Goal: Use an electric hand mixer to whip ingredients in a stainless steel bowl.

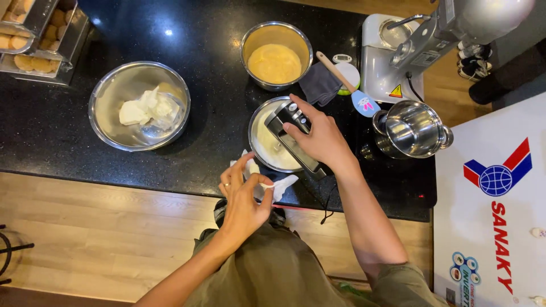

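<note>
While biscuits sit in a metal tray (pixel 34 42) at the far left of the black counter (pixel 51 125), a wide steel bowl (pixel 139 106) beside it holds lumps of white cream. Nearer the counter's front edge, the person's left hand (pixel 243 196) is closed on crumpled white paper (pixel 274 186), thumb & fingers pinching it just above the edge. Behind that hand, a small steel bowl w/ white mixture (pixel 273 136) sits under a black-and-silver hand mixer (pixel 291 135); the right hand (pixel 319 136) grips the mixer's handle from above, holding it over the bowl. Farther back, another steel bowl (pixel 276 55) carries pale yellow batter. To its right lie a grey cloth (pixel 318 85) and a wooden-handled spatula w/ blue blade (pixel 348 86). At right, an empty steel mixing bowl (pixel 414 129) rests below a grey stand mixer (pixel 421 45).
</note>
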